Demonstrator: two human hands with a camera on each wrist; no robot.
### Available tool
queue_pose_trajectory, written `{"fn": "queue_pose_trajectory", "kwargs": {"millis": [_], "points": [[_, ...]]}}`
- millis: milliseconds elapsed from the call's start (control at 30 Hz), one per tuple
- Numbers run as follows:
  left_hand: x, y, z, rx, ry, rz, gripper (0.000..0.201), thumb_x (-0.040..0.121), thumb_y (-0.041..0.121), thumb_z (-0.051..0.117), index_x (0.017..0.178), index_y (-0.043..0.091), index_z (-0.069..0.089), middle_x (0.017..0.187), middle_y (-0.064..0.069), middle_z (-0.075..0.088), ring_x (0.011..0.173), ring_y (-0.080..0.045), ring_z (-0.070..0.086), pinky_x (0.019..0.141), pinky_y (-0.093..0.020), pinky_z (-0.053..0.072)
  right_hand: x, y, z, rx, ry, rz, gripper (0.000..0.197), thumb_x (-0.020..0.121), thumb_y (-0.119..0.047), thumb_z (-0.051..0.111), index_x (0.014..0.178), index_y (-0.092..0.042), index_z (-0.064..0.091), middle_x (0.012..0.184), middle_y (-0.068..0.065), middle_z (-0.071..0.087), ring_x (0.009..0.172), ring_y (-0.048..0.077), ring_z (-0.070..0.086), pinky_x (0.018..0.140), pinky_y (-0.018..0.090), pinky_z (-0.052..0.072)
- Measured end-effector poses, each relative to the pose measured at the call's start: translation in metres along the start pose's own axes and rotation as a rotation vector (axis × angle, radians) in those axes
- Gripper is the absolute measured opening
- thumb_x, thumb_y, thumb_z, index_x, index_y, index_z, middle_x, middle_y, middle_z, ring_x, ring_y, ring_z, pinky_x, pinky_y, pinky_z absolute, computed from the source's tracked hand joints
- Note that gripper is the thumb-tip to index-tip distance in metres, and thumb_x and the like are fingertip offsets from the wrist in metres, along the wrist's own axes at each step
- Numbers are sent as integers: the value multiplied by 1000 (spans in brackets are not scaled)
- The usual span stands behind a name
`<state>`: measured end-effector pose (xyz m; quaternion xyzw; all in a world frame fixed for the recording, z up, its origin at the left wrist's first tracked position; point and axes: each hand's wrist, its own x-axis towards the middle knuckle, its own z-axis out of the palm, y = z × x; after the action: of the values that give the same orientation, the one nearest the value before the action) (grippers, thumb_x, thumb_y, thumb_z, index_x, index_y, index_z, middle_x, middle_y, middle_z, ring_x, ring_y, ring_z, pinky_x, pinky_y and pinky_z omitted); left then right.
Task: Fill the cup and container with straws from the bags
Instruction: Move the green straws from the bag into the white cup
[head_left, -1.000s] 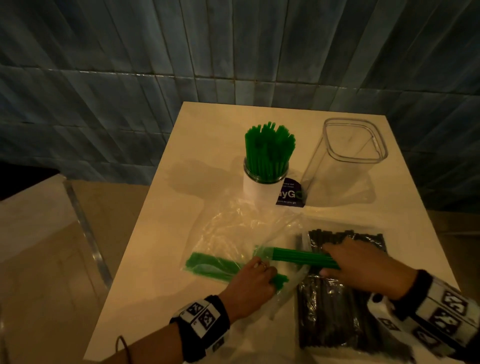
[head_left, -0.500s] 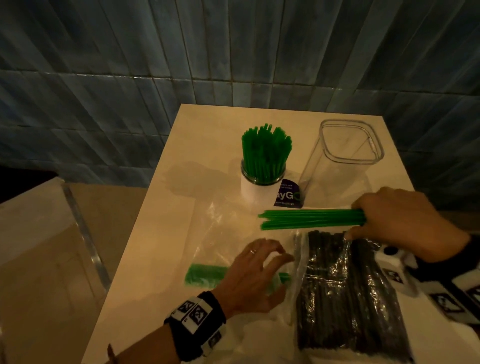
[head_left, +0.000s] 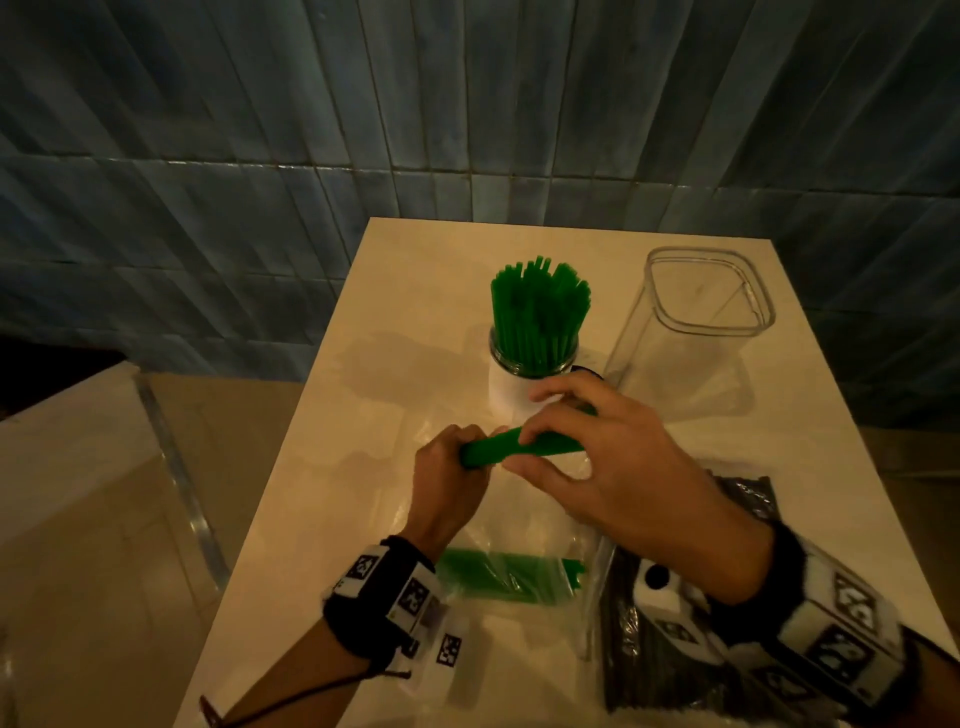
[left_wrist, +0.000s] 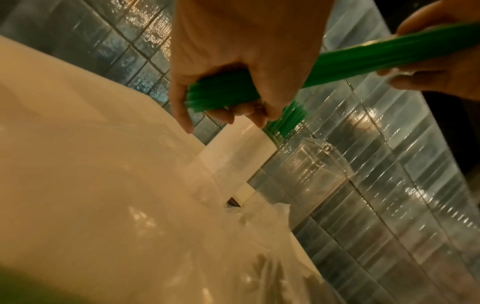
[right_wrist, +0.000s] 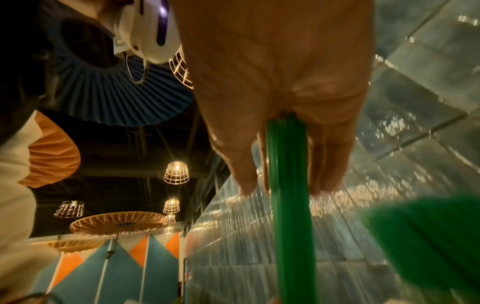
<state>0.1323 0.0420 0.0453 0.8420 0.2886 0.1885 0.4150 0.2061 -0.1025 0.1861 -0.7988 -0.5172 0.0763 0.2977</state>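
**Head view: status w/ green bundle in both hands**

Head view, largest first. My table (head_left: 426, 270) is a smooth pale slab against a ribbed blue tile wall (head_left: 260, 130). Clear container (head_left: 691, 332), tall, rigid, square w/ rounded corners, stands at the far right; no straws visible in it. Bag of black straws (head_left: 737, 519) lies front right, crinkled glossy film, apparently unopened. Green-straw bag (head_left: 509, 574), thin clear film, lies front centre w/ some straws left inside. Cup (head_left: 532, 364), round, white sleeve, stands left of the container, packed w/ upright green straws.

Progress, est.: cup approx. full; container not started; black straws untouched. Well under half done.

Bundle of green straws (head_left: 519, 449), thin stiff plastic tubes, is held level above the table, just in front of the cup. My left hand (head_left: 449, 478) is clenched round its left end. My right hand (head_left: 613, 467) pinches its right part betw. thumb and fingers.
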Motion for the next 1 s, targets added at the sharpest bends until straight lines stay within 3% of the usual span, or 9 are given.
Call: {"fn": "queue_pose_trajectory", "kwargs": {"millis": [100, 200, 267, 333, 467, 567, 667, 833, 1000], "points": [[-7, 3, 6, -67, -11, 27, 10, 78, -1, 65, 72, 7, 66, 61, 16, 48, 57, 0, 47, 53, -11, 35, 1, -1, 17, 69, 277, -162, 20, 85, -29, 62, 85, -10, 66, 108, 5, 59, 95, 3, 53, 83, 12, 46], [-8, 2, 9, -107, -50, -20, 6, 80, 4, 66, 75, 4, 68, 59, 16, 51, 53, -2, 49, 49, -8, 36, 5, -2, 18, 388, 461, -207, 41, 77, -23, 73, 112, -11, 56, 120, 1, 56, 109, 9, 57, 90, 22, 50], [-6, 7, 10, -150, -67, 0, 14, 80, 4, 65, 69, 11, 66, 58, 15, 52, 50, -2, 48, 48, -9, 35, 6, -4, 18, 785, 429, -108, 72, 68, -21, 78, 127, -26, 37, 129, -6, 52, 111, 17, 60, 93, 30, 51], [-5, 19, 10, -204, -114, 82, 20, 82, 7, 63, 68, 19, 60, 63, 12, 57, 55, -3, 54, 52, -15, 42, 5, -5, 22, 1001, 312, -28, 76, 66, -20, 77, 128, -30, 34, 124, -6, 59, 109, 17, 62, 93, 29, 50], [3, 48, 15, -296, -133, 221, 12, 83, 30, 54, 92, 24, 58, 83, 18, 51, 84, -9, 58, 77, -35, 53, 9, -3, 28, 784, 153, 25, 7, 79, -43, 57, 81, -37, 61, 73, -24, 66, 72, -6, 63, 71, 8, 47], [22, 39, 24, -127, 50, 296, 62, 68, 55, 62, 118, 21, 49, 109, 1, 49, 106, -22, 43, 87, -33, 42, 28, 9, 12, 817, 298, 75, 17, 79, -44, 56, 62, -43, 61, 60, -17, 60, 60, -3, 57, 67, 14, 51], [42, 24, 32, -24, 71, 176, 111, 56, 62, 73, 139, 10, 21, 138, -16, 31, 130, -31, 28, 107, -41, 29, 49, 27, -14, 794, 435, 67, 27, 89, -38, 49, 64, -40, 60, 58, -12, 57, 62, 8, 58, 81, 37, 56], [82, 33, 37, -249, -30, 3, 135, 52, 37, 90, 146, 12, -4, 150, -13, 25, 136, -28, 31, 111, -48, 30, 77, 39, -33, 790, 512, -6, 28, 96, -29, 45, 73, -28, 60, 63, -11, 62, 71, 13, 65, 82, 30, 54], [102, 36, 41, -260, -11, -31, 111, 54, 34, 90, 140, 13, 24, 135, -4, 48, 120, -18, 50, 95, -26, 45, 102, 50, -24, 713, 472, 85, 22, 89, -41, 47, 79, -26, 61, 80, -11, 68, 92, 16, 67, 89, 29, 51]]}}
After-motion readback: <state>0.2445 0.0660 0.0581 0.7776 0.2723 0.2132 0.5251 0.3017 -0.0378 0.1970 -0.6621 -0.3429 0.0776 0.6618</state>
